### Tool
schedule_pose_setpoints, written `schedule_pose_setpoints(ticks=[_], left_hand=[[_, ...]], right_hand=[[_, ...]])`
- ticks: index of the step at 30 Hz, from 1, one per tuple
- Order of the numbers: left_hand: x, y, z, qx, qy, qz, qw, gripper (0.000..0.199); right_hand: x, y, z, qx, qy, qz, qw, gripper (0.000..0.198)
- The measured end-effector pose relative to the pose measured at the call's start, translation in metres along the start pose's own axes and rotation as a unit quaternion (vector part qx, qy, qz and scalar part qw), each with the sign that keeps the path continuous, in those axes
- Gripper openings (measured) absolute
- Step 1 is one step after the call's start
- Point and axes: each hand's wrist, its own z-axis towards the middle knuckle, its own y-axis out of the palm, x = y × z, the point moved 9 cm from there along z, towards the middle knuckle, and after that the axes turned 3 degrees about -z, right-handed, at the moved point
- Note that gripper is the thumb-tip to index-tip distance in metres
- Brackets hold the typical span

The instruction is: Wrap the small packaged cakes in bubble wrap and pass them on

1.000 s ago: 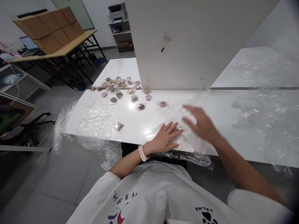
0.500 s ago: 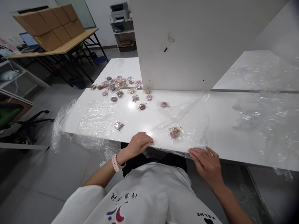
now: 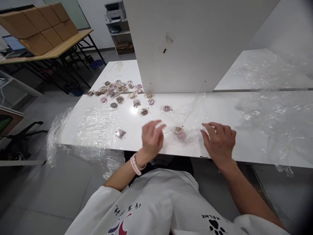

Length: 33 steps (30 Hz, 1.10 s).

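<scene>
A wrapped round item with yellow and pink colours lies under clear plastic film near the table's front edge, blurred through it. To its left, my left hand is raised over the table, fingers curled toward the thumb on the film's edge; motion smears the fingertips. On the other side, my right hand pinches the film between thumb and fingers. A small square packet rests left of my left hand. Farther back lies a pink packet.
Several small wrapped packets are heaped at the table's back left. Bubble wrap drapes over the left end; more plastic covers the right. A tall white panel stands behind the white table.
Both hands have risen from the table's front edge and moved away from my body, bringing the film's near edge up over the wrapped item. The view has shifted slightly right.
</scene>
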Motion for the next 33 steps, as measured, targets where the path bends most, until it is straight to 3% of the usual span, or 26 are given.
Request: schedule_pose_setpoints(ticks=[3, 6, 9, 12, 16, 19, 21, 23, 25, 27, 31, 33], left_hand=[[0.034, 0.047, -0.03, -0.184, 0.093, -0.093, 0.974, 0.046], [0.028, 0.078, -0.041, -0.282, 0.087, -0.068, 0.953, 0.071], [0.011, 0.083, -0.034, -0.304, 0.065, -0.058, 0.949, 0.083], [0.001, 0.079, -0.019, -0.305, 0.049, -0.069, 0.949, 0.075], [-0.011, 0.081, 0.007, -0.294, 0.008, -0.081, 0.952, 0.044], [-0.029, 0.089, 0.023, -0.287, -0.065, -0.08, 0.953, 0.021], [-0.042, 0.095, 0.029, -0.282, -0.125, -0.089, 0.947, 0.022], [-0.05, 0.098, 0.033, -0.268, -0.168, -0.119, 0.941, 0.018], [-0.055, 0.097, 0.036, -0.249, -0.194, -0.148, 0.937, 0.011], [-0.057, 0.096, 0.036, -0.256, -0.218, -0.162, 0.928, 0.013], [-0.053, 0.091, 0.025, -0.343, -0.249, -0.15, 0.893, 0.036], [-0.05, 0.082, 0.02, -0.371, -0.237, -0.101, 0.892, 0.044]], right_hand=[[-0.022, 0.015, -0.019, -0.035, -0.036, 0.1, 0.994, 0.025], [-0.017, 0.036, -0.025, -0.054, -0.018, 0.15, 0.987, 0.027], [0.007, 0.036, -0.018, -0.023, 0.044, 0.131, 0.99, 0.023], [0.025, 0.025, -0.005, 0.005, 0.089, 0.092, 0.992, 0.023], [0.037, 0.024, 0.015, 0.028, 0.163, 0.103, 0.981, 0.02], [0.039, 0.034, 0.024, 0.028, 0.202, 0.172, 0.964, 0.022], [0.025, 0.046, 0.03, -0.021, 0.156, 0.245, 0.957, 0.028], [-0.002, 0.058, 0.031, -0.104, 0.046, 0.3, 0.947, 0.038], [-0.025, 0.064, 0.023, -0.161, -0.055, 0.301, 0.938, 0.054], [-0.034, 0.068, 0.015, -0.168, -0.106, 0.262, 0.944, 0.06], [-0.042, 0.074, -0.003, -0.158, -0.157, 0.187, 0.957, 0.035], [-0.047, 0.07, -0.014, -0.146, -0.182, 0.175, 0.956, 0.023]])
